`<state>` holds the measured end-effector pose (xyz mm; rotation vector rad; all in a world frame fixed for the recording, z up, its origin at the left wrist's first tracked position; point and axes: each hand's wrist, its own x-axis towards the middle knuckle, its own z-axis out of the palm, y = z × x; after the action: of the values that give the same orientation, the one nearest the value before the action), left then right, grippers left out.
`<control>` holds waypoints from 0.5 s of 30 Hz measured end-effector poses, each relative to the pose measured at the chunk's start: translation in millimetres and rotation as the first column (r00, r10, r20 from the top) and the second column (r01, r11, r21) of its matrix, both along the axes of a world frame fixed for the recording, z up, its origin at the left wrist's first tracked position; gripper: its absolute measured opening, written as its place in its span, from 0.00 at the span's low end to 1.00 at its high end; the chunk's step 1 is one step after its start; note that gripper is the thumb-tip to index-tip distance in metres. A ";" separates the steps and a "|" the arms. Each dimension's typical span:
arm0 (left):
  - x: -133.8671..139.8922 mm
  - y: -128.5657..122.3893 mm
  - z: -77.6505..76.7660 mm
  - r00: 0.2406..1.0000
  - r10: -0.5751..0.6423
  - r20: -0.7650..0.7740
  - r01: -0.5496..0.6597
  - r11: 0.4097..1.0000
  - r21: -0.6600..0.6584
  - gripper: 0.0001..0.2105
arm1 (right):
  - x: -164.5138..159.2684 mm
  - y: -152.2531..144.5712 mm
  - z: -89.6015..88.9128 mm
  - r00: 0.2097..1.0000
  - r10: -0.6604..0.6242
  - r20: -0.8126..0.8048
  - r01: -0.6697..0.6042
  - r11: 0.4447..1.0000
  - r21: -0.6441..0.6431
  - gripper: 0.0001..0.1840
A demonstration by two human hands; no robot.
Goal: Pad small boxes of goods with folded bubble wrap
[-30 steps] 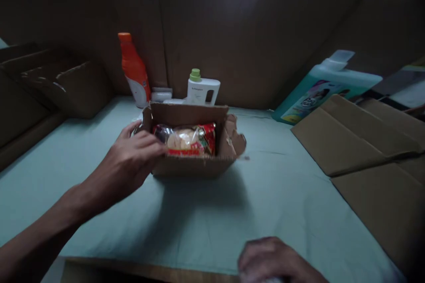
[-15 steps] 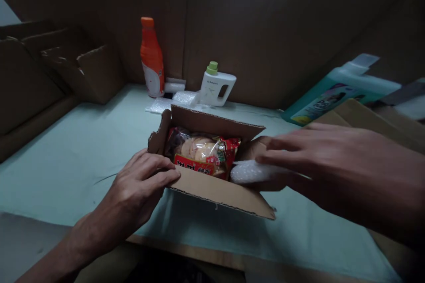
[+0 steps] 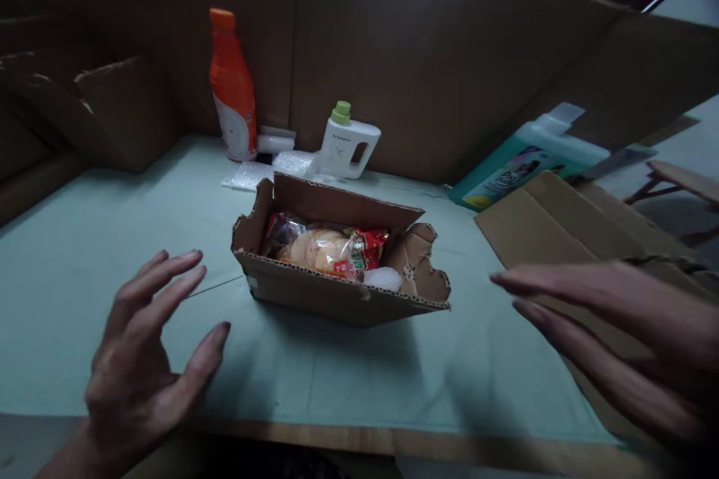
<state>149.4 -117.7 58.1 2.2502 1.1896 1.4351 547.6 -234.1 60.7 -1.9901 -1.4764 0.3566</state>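
In the middle of the table stands an open cardboard box with its flaps up. Inside lies a clear and red snack bag with pale round pieces showing through. A roll of bubble wrap is tucked at the bag's right end, partly hidden by the front flap. My left hand is left of the box, empty, its thumb and fingers spread apart. To the right of the box my right hand hovers, slightly blurred, with fingers stretched out and apart, holding nothing.
An orange bottle, bubble wrap pieces and a white jug with a green cap stand along the cardboard wall. A teal detergent jug leans behind another cardboard box at right. More cardboard boxes fill the left.
My left hand has let go of the box's front flap and moved left. My right hand has released the bubble wrap into the box and drawn right. The front flap has risen; the view has shifted.
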 end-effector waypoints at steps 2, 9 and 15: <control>-4.6 0.4 -23.0 0.999 0.036 0.016 -0.032 0.975 -0.222 0.33 | 1.1 -7.6 -6.9 1.000 -0.003 -0.004 0.004 1.000 0.031 0.27; 39.0 39.0 -59.1 0.950 -0.166 0.265 0.291 0.779 -0.556 0.35 | -53.0 56.9 -36.9 0.984 0.113 -0.141 -0.111 0.994 0.023 0.27; 107.7 45.9 -38.6 0.844 -0.330 0.423 0.515 0.718 -0.468 0.44 | -5.6 58.6 -26.3 0.995 -0.048 -0.087 0.046 0.999 -0.030 0.25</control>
<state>257.1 -71.8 19.5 1.6523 0.7724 1.0163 542.0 -175.5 34.4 -2.0013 -1.3749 0.4415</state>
